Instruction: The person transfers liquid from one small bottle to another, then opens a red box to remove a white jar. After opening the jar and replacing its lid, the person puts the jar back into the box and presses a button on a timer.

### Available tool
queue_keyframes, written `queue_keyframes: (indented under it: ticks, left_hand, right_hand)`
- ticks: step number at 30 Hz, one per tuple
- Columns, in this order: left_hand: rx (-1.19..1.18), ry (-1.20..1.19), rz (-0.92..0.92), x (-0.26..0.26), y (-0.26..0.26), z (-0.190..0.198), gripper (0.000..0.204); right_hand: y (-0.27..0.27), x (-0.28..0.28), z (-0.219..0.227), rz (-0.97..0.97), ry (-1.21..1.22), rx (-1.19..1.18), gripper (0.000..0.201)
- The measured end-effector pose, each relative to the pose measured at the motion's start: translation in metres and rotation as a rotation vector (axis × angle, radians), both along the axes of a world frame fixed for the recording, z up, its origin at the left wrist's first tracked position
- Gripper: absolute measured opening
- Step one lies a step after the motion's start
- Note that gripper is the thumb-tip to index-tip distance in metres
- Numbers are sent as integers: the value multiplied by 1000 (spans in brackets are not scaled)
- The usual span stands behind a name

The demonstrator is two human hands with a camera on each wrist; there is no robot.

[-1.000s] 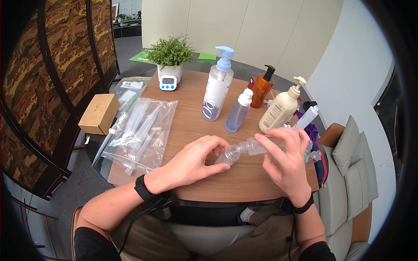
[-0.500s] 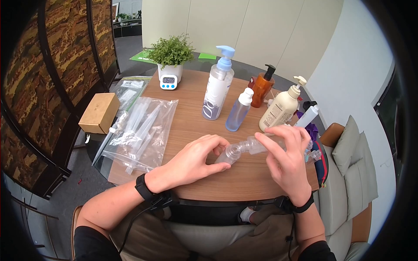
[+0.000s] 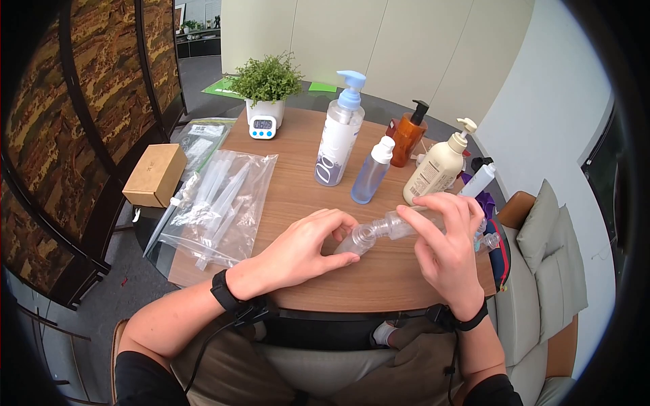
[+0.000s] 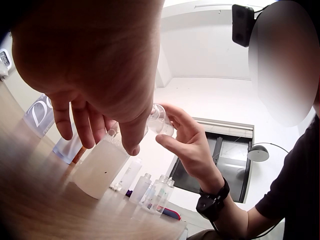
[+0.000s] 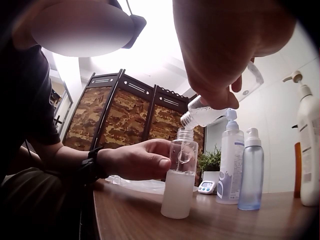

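Note:
A clear bottle of cloudy whitish liquid (image 5: 178, 195) stands upright and uncapped on the wooden table, filled to roughly its middle. My left hand (image 3: 298, 249) holds it near the top, thumb on the near side and fingers on the far side. Above it, my right hand (image 3: 448, 254) pinches a second clear bottle (image 5: 204, 116) between thumb and fingers. That bottle lies tilted, its threaded mouth pointing down to the left, right at the standing bottle's neck. Some clear fluid with bubbles shows inside the tilted one.
Behind the hands stand a blue-topped pump bottle (image 3: 335, 145), a small blue bottle (image 3: 370, 177), an amber pump bottle (image 3: 407, 141) and a cream pump bottle (image 3: 433, 170). At left lie a zip bag of plastic tubes (image 3: 220, 203) and a cardboard box (image 3: 155, 176). A timer (image 3: 263, 127) leans against the plant pot.

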State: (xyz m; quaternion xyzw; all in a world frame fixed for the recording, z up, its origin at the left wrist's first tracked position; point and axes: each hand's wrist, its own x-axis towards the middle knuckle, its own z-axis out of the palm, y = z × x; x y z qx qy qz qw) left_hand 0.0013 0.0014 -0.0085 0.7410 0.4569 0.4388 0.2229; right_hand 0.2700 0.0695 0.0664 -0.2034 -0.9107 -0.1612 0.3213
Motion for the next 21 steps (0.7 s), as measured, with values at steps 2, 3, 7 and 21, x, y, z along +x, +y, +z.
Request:
queue_keyframes:
  ticks: [2,3,7,21]
  left_hand:
    - [-4,2,2,0,0,1,47]
    - [-2,0,0,0,0,0,46]
    - [2,-7,-6,1,0,0,46]
    - [11,2,-4,2,1,0,45]
  right_hand:
    - [0,0,0,0,1,2,64]
    - [0,0,0,0,3,5,64]
    - [-1,-1,0,-5,4,15,63]
    - [-6,-8,5,-32,9,75,58]
